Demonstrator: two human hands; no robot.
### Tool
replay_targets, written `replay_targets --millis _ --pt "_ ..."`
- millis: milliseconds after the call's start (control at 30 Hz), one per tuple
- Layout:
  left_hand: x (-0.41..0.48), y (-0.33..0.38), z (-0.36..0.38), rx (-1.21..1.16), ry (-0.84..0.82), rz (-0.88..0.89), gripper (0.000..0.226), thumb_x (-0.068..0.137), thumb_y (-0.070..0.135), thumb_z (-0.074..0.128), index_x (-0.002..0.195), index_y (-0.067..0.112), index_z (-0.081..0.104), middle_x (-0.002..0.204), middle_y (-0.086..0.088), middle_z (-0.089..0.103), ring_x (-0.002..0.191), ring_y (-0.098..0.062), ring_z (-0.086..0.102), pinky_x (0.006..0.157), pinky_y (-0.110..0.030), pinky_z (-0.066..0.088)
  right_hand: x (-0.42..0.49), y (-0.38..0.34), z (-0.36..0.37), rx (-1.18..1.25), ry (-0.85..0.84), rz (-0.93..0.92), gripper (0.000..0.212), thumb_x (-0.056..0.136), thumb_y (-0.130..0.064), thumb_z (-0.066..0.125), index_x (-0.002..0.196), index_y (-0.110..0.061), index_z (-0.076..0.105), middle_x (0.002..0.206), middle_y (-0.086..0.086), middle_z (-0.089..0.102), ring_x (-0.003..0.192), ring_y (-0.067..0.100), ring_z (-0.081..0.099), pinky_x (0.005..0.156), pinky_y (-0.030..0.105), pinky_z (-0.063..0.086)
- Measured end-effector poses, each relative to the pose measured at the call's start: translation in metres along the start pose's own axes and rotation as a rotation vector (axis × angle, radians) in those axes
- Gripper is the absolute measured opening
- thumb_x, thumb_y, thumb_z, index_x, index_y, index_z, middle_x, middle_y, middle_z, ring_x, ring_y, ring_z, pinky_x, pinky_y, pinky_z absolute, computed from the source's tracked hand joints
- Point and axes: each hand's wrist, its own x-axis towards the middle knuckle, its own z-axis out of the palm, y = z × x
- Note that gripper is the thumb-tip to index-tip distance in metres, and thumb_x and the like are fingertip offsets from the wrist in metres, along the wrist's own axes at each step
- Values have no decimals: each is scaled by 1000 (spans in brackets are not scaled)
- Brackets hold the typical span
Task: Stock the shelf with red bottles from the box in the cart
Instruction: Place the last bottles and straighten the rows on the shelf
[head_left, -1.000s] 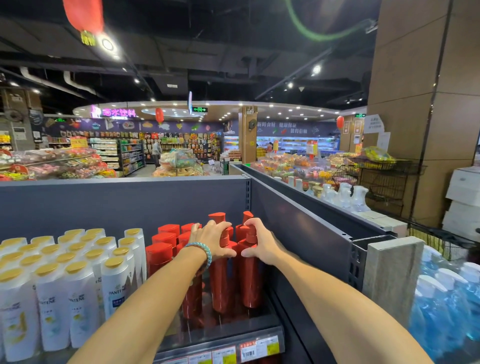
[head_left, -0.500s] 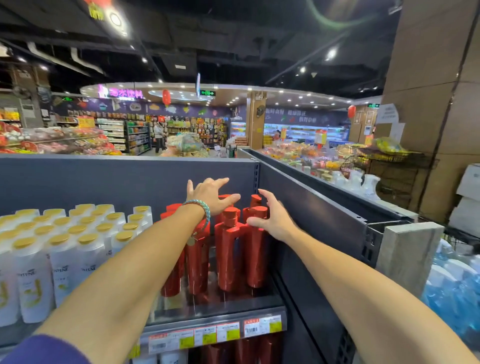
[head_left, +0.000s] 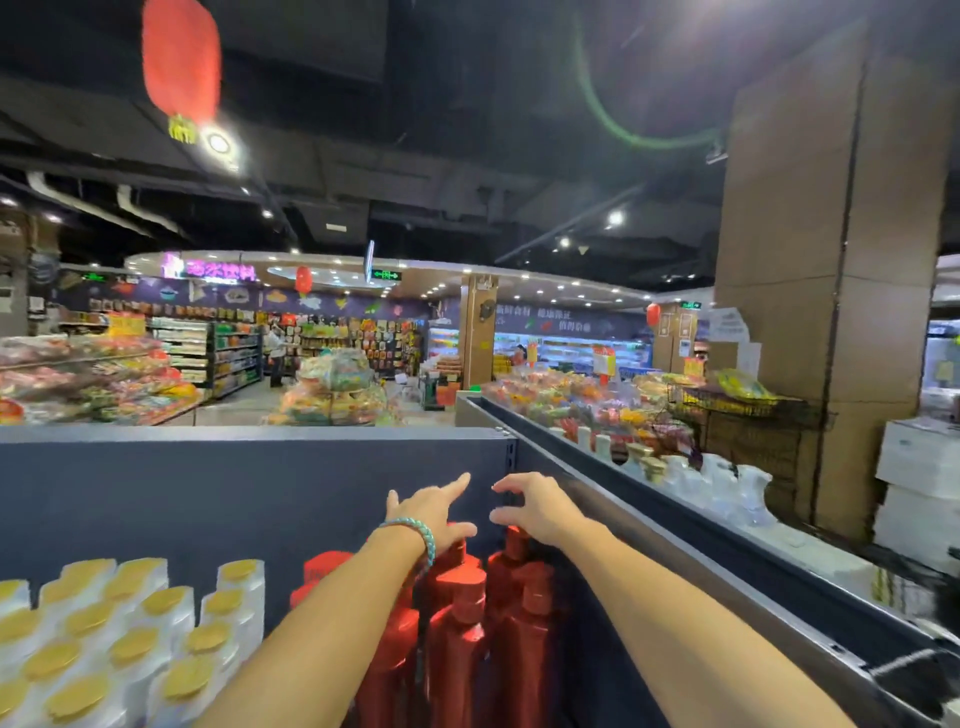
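Shelf (head_left: 208, 493) first: dark back panel across the lower half of the view, supermarket hall blurred beyond. Carries white bottles (head_left: 130, 623) with yellow caps at left and a tight cluster of red bottles (head_left: 457, 623) in the right corner, upright, touching one another, close against the side panel (head_left: 727, 592). No sign of cart or box; both out of view.

Above the cluster, left hand (head_left: 434, 512), beaded bracelet (head_left: 421, 535) at the wrist, fingers straight and spread, holding nothing. Heel of the palm just over a rear cap: touching or barely clear, cannot tell. Beside it, right hand (head_left: 535, 506), fingers loosely bent and apart, thumb and forefinger open in a wide C, nothing gripped, palm over the cap of the rightmost rear bottle.

Looks like the close of a placing step: bottles standing squared into the corner, hands off them.

Calls next, most likely, for drawing both arms back clear of the caps without knocking the front row, then turning down to the box in the cart for more bottles. Room left on the shelf hard to judge, with the foreground hidden by the forearms.
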Motion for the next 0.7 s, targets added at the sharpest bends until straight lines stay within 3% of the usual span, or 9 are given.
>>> replay_targets --millis 100,233,367,467,600,667,700 --pt "7 1 10 -31 -23 12 72 89 48 57 148 44 16 152 4 36 139 -21 34 115 -56 4 10 10 12 -47 -56 22 58 79 -36 80 133 -23 63 136 -1 62 126 18 56 107 33 43" --pt "13 6 10 -39 -37 -13 60 91 37 59 145 39 32 147 3 43 136 -20 39 117 -53 8 17 23 16 -77 -106 27 53 80 -30 81 130 -20 65 115 0 66 102 15 61 85 21 43" --pt "9 9 11 29 -34 -18 49 91 28 59 138 34 46 139 1 53 129 -24 46 115 -50 19 15 31 20 -95 -124 39 50 82 -23 80 129 -17 65 131 3 63 119 21 59 89 23 43" --pt "9 9 18 36 19 -21 41 94 21 53 133 31 52 130 -1 59 120 -25 54 111 -45 29 14 34 26 -50 -115 58 45 86 -17 77 129 -19 63 135 4 58 120 22 58 81 21 44" --pt "7 11 19 38 85 1 34 97 19 44 125 34 57 95 11 55 89 -16 53 87 -28 36 16 35 31 -3 -79 47 45 90 -13 72 132 -22 61 138 5 57 122 24 57 80 21 43" --pt "7 10 15 115 97 24 25 97 21 46 109 34 63 97 8 60 98 -19 60 84 -28 38 16 34 31 19 -55 39 48 90 -12 71 135 -23 58 142 4 56 126 23 55 87 23 46" --pt "7 10 13 136 107 29 25 97 22 47 111 32 65 107 6 64 106 -21 60 89 -31 40 15 34 30 32 -49 36 50 90 -12 71 137 -23 56 143 3 55 128 22 54 92 26 46"
